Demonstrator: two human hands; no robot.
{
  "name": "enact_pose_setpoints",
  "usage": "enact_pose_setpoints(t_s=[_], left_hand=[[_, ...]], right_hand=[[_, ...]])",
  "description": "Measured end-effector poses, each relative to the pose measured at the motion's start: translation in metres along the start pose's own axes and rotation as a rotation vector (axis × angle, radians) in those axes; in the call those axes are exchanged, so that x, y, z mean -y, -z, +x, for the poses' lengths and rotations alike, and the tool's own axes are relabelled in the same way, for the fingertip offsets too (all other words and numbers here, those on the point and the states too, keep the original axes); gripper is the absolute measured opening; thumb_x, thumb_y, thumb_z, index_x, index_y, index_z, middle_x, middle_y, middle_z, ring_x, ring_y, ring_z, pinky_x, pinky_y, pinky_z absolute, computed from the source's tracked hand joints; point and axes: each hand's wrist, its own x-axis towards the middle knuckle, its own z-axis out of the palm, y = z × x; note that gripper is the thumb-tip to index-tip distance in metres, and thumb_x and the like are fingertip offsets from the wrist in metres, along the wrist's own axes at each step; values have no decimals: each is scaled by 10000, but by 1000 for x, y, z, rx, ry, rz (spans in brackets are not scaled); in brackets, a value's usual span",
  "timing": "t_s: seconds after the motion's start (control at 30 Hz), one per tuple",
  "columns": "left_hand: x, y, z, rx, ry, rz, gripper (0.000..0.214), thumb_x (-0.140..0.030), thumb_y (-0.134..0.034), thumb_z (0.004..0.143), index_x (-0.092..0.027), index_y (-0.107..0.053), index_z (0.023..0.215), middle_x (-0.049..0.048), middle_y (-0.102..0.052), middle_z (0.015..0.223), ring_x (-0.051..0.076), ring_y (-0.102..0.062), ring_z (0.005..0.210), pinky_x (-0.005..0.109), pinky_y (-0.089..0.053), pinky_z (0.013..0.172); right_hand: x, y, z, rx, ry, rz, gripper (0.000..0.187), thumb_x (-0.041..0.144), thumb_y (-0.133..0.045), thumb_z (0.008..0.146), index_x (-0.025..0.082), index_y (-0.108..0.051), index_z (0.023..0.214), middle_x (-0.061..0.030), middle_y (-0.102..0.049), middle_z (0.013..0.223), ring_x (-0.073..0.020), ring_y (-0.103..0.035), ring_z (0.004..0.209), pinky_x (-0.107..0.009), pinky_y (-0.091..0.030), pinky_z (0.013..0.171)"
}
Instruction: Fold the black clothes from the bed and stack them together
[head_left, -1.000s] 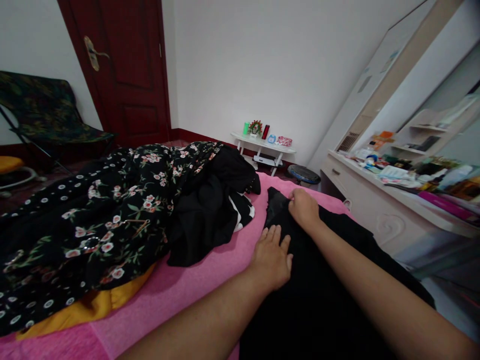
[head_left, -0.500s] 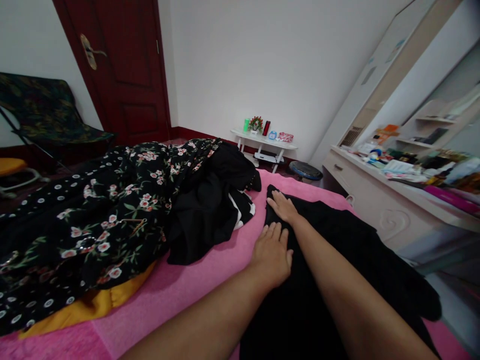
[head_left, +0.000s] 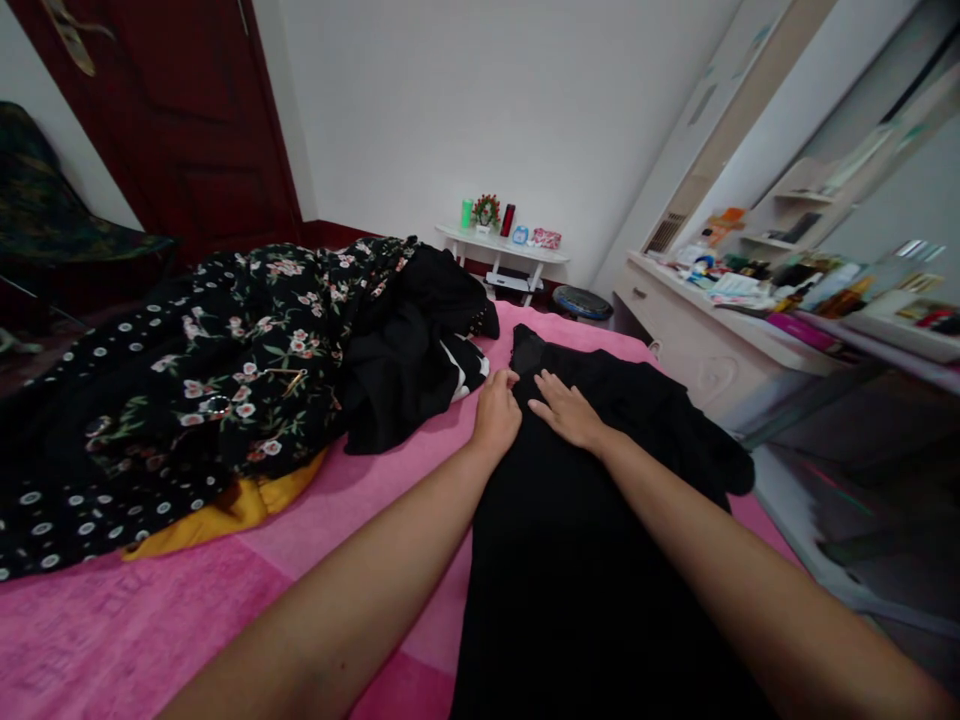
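Observation:
A long black garment (head_left: 585,570) lies spread on the pink bed cover (head_left: 420,510), its far end bunched toward the right. At the garment's left edge is my left hand (head_left: 498,410), fingers curled and closed on the black fabric. My right hand (head_left: 568,408) rests flat on top of the cloth, palm down and fingers spread. To the left sits a heap of clothes, with a black floral garment (head_left: 277,350) uppermost and a plain black piece (head_left: 397,360) beside it. Yellow cloth (head_left: 247,505) shows under the heap.
A dressing table (head_left: 697,335) crowded with small items stands on the right. Beyond the bed are a low white table (head_left: 502,243) with a potted plant and a round stool (head_left: 581,303). A dark red door (head_left: 180,130) and a folding chair (head_left: 52,210) stand at left.
My left hand has shifted from lying flat on the garment to its left edge, where the fingers have curled in. My right hand stays flat on the cloth. The view has tilted and shifted.

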Motion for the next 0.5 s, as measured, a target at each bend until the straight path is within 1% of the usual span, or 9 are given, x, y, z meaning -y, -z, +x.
enact_pose_setpoints(t_s=[0.07,0.13,0.2,0.23,0.3,0.37,0.43,0.5], left_hand=[[2,0,0,9,13,6,367,92,-389,708,-164,-553,912,64,-590,954,168,-574,941,299,-474,893],[3,1,1,19,22,8,370,95,-391,714,-160,-572,911,63,-599,953,163,-585,929,291,-482,880],[4,2,1,31,23,10,357,87,-401,728,-155,-593,907,64,-609,953,167,-590,929,298,-481,885],[5,2,1,38,20,13,349,81,-409,733,-153,-604,903,64,-614,952,172,-590,935,306,-477,894],[5,2,1,57,10,18,338,71,-428,733,-155,-627,886,59,-622,943,180,-589,942,319,-470,908],[5,2,0,77,-3,22,318,56,-452,733,-162,-643,863,51,-625,919,188,-587,938,335,-465,914],[2,3,-2,107,-40,32,293,34,-483,732,-172,-652,854,45,-624,909,197,-580,945,350,-459,920],[-3,4,-7,167,-134,42,277,9,-505,736,-181,-656,870,44,-622,932,200,-571,966,354,-449,927]], right_hand=[[3,5,-24,-5,26,43,541,387,-400,926,165,-380,1418,-140,-262,1525,-274,-219,1414,-566,-194,1113],[11,13,-51,-51,129,108,446,213,-461,866,204,-525,1308,-112,-415,1453,-249,-347,1362,-545,-216,1117],[24,19,-86,-83,271,177,475,72,-455,782,238,-606,1201,-66,-516,1375,-206,-442,1297,-505,-238,1125],[33,22,-105,-80,343,208,514,31,-440,748,251,-614,1179,-45,-531,1359,-186,-463,1277,-490,-248,1127],[52,25,-145,-39,456,235,587,-11,-413,713,268,-591,1197,-20,-510,1378,-162,-455,1279,-487,-240,1134],[70,27,-182,16,524,234,656,-32,-397,695,275,-536,1258,-12,-462,1419,-149,-410,1312,-484,-230,1141],[83,26,-210,56,564,210,703,-40,-397,678,278,-489,1299,-11,-404,1460,-156,-350,1349,-484,-225,1144],[91,22,-228,73,592,170,734,-43,-404,667,281,-456,1325,-17,-353,1488,-175,-304,1372,-488,-232,1141]])
